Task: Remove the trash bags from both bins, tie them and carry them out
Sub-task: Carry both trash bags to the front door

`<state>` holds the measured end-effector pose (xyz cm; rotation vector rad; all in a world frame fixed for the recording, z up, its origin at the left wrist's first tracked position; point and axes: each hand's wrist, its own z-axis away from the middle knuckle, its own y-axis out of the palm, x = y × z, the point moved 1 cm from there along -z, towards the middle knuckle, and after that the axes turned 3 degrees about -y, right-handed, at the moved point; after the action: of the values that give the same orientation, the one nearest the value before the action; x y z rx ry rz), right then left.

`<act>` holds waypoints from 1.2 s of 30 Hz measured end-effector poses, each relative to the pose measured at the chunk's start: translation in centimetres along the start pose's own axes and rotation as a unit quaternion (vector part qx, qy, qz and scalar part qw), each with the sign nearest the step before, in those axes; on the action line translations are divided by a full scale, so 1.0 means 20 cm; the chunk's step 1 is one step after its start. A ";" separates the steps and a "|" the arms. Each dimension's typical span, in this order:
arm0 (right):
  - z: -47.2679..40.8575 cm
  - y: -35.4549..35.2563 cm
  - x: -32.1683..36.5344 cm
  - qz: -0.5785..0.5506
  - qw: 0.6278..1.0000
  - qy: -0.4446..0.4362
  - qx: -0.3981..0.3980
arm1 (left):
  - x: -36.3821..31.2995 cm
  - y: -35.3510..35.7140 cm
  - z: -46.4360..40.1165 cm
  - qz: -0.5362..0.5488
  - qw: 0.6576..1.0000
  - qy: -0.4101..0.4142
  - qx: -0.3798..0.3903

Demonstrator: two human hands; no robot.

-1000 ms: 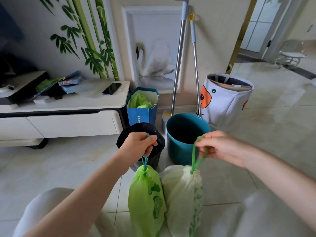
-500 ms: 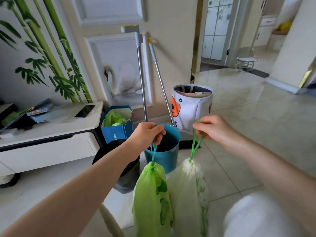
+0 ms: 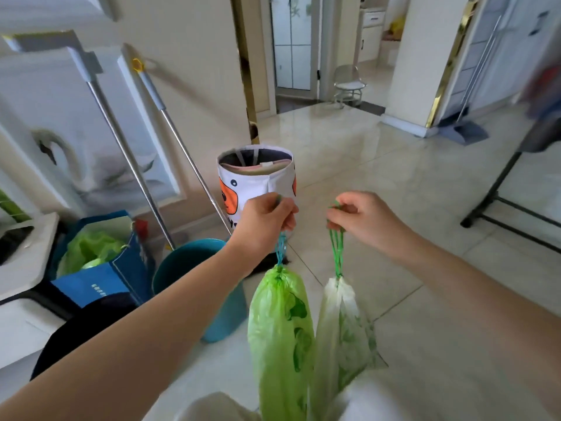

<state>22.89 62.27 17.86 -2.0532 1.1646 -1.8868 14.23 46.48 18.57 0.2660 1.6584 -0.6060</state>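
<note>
My left hand (image 3: pixel 263 221) grips the teal drawstring of a bright green trash bag (image 3: pixel 280 335), which hangs tied and clear of the floor. Beside it, my right hand (image 3: pixel 362 221) pinches the green drawstring of a pale whitish trash bag (image 3: pixel 341 332) that hangs against the green one. The teal bin (image 3: pixel 179 268) stands below my left forearm with no bag showing in it. The black bin (image 3: pixel 88 323) sits lower left, mostly hidden by my arm.
A white fabric basket (image 3: pixel 256 180) with an orange face stands ahead. Two mop handles (image 3: pixel 130 159) lean on the wall. A blue paper bag (image 3: pixel 100 275) holds green plastic. A doorway (image 3: pixel 294 50), a chair (image 3: pixel 349 83), a dustpan (image 3: pixel 464 129) and a black rack (image 3: pixel 510 208) lie beyond.
The view has risen and swung right toward the doorway. Both hands lifted the hanging bags higher and carried them rightward, away from the two bins.
</note>
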 end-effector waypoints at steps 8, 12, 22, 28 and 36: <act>-0.47 -0.25 -0.28 0.176 0.982 0.064 -0.025 | 0.02 0.33 -0.69 -0.068 0.992 0.005 0.105; -0.63 -0.36 -0.32 0.254 0.959 0.107 0.059 | -0.09 0.43 -0.88 -0.140 0.976 0.013 0.166; -0.81 -1.01 0.10 0.204 0.957 0.199 0.059 | -0.77 0.49 -1.11 -0.154 0.955 -0.065 0.246; -0.79 -1.45 0.50 0.114 0.961 0.249 -0.032 | -1.34 0.49 -1.17 -0.076 0.962 -0.122 0.231; -0.51 -1.75 0.91 0.132 0.945 0.273 -0.121 | -1.78 0.52 -1.01 -0.181 0.936 -0.033 0.299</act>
<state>28.23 79.89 54.29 -1.3854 1.7656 -2.3342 9.05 71.67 51.98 0.3735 1.4293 -1.3880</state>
